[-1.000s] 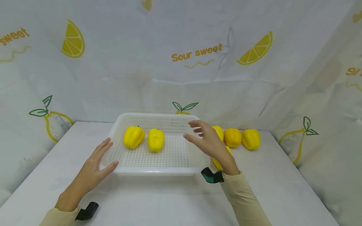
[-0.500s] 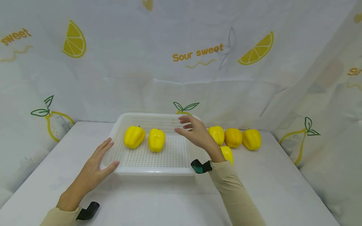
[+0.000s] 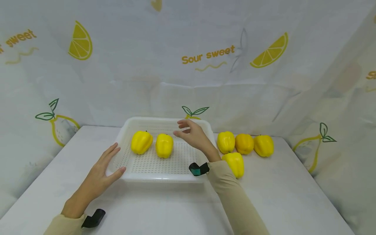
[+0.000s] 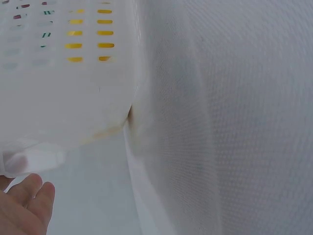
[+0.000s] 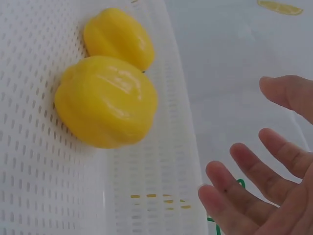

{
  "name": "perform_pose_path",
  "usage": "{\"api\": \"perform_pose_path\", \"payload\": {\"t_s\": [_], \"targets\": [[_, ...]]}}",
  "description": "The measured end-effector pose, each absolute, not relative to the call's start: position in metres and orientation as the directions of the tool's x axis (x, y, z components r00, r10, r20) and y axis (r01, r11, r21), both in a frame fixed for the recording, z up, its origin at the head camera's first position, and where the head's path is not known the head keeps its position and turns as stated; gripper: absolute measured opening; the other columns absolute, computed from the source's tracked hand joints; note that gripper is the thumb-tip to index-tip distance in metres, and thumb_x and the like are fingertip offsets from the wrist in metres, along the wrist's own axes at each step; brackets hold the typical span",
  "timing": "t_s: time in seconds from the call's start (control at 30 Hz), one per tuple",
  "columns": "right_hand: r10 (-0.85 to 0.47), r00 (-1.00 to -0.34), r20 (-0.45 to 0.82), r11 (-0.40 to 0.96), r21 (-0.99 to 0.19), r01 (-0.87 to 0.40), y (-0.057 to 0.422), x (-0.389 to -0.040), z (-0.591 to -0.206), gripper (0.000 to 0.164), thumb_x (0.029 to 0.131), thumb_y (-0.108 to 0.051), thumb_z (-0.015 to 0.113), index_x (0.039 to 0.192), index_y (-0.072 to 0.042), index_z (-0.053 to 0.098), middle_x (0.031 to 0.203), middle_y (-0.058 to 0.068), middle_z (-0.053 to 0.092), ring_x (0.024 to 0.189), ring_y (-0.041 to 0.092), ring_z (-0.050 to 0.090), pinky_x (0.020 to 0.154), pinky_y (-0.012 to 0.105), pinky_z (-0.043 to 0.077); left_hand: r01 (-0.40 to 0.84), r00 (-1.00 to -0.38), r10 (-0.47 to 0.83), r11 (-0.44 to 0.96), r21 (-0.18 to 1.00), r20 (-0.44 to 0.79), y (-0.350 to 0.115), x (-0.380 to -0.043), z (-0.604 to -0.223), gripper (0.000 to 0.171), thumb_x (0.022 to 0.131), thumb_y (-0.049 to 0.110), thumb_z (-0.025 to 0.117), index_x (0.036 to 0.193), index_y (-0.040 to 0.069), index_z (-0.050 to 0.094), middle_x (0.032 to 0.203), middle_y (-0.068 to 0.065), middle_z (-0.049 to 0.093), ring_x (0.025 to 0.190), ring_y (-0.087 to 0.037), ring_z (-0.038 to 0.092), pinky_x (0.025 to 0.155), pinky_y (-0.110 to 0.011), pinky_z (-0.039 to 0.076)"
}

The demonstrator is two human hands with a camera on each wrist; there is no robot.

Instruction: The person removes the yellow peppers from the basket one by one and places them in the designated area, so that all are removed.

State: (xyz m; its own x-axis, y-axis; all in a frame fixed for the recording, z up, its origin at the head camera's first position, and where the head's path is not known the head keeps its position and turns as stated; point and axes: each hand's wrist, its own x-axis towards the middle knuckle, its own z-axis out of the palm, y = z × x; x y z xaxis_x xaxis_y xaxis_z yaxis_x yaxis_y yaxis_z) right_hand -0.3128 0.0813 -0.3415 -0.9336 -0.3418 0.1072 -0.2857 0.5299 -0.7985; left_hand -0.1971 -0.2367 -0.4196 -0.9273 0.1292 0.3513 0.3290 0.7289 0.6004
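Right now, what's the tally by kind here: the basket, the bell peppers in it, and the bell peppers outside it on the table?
White perforated basket: 1
Yellow bell peppers inside the basket: 2
Yellow bell peppers on the table, outside the basket: 4
Total: 7 (6 bell peppers, 1 basket)
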Motion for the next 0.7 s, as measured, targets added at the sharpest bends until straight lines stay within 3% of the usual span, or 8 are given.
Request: {"api": "perform_pose_path", "payload": {"t_s": [0.7], "targets": [[-0.395, -0.918, 0.018, 0.618, -0.734, -0.28, 0.051, -0.338, -0.365, 0.052, 0.093, -0.031, 0.068, 0.14, -0.013, 0.053, 0.141, 0.016, 0.055, 0.123, 0.033, 0.056, 0.099, 0.045, 0.053, 0.331, -0.926, 0.127, 0.727, 0.602, 0.356, -0.237, -0.197, -0.421, 0.072, 0.09, 0.028, 0.07, 0.151, 0.007, 0.037, 0.163, -0.014, 0.027, 0.143, -0.049, 0.031, 0.105, -0.075, 0.031]]}}
